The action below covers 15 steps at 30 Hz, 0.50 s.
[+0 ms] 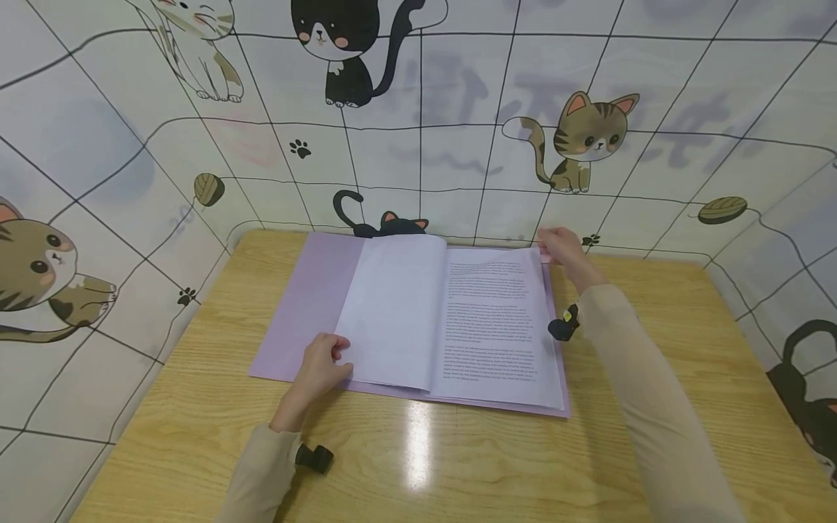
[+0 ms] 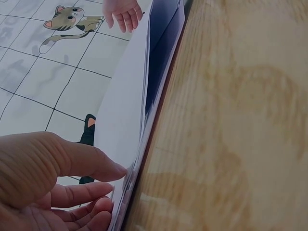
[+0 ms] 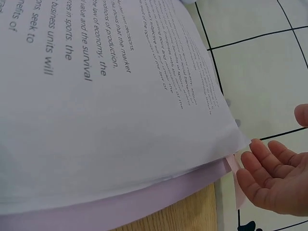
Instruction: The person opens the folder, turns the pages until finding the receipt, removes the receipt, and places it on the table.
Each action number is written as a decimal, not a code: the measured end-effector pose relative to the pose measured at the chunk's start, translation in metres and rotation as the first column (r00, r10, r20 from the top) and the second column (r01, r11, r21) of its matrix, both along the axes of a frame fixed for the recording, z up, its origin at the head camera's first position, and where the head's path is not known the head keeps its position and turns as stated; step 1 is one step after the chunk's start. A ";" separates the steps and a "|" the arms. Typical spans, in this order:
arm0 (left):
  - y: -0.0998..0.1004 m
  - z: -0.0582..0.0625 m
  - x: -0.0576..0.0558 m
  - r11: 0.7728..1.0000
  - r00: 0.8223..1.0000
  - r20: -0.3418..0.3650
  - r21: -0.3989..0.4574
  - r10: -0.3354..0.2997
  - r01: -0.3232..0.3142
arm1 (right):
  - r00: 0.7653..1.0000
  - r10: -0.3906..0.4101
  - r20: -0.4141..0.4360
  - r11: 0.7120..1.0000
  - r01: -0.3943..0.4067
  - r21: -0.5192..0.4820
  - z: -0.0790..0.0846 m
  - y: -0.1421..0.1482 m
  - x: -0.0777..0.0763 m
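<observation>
An open lilac folder lies on a wooden table with white sheets inside. Its left-hand sheet shows a blank face, and the right-hand sheet carries printed text. My left hand rests at the lower left edge of the blank sheet. In the left wrist view its thumb touches the paper, with the other fingers bent beside the edge. My right hand is at the printed sheet's top right corner. The right wrist view shows loosely bent fingers at that corner, thumb apart, near a pale pink strip.
The wooden table extends around the folder. White grid-patterned walls with cartoon cats stand close behind the folder and on both sides. Small black devices are worn at the wrists.
</observation>
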<state>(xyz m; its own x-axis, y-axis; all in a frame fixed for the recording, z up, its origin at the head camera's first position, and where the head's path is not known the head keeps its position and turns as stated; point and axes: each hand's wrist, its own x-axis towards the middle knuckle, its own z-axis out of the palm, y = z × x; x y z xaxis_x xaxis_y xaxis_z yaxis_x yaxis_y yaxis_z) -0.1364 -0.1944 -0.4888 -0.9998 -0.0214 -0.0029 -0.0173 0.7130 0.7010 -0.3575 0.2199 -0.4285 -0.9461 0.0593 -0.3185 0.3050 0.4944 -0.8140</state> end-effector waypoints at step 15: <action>-0.001 -0.002 0.000 1.000 1.000 -0.009 0.007 -0.005 0.005 | 1.000 -0.010 0.010 1.000 0.010 -0.029 0.007 -0.004 0.006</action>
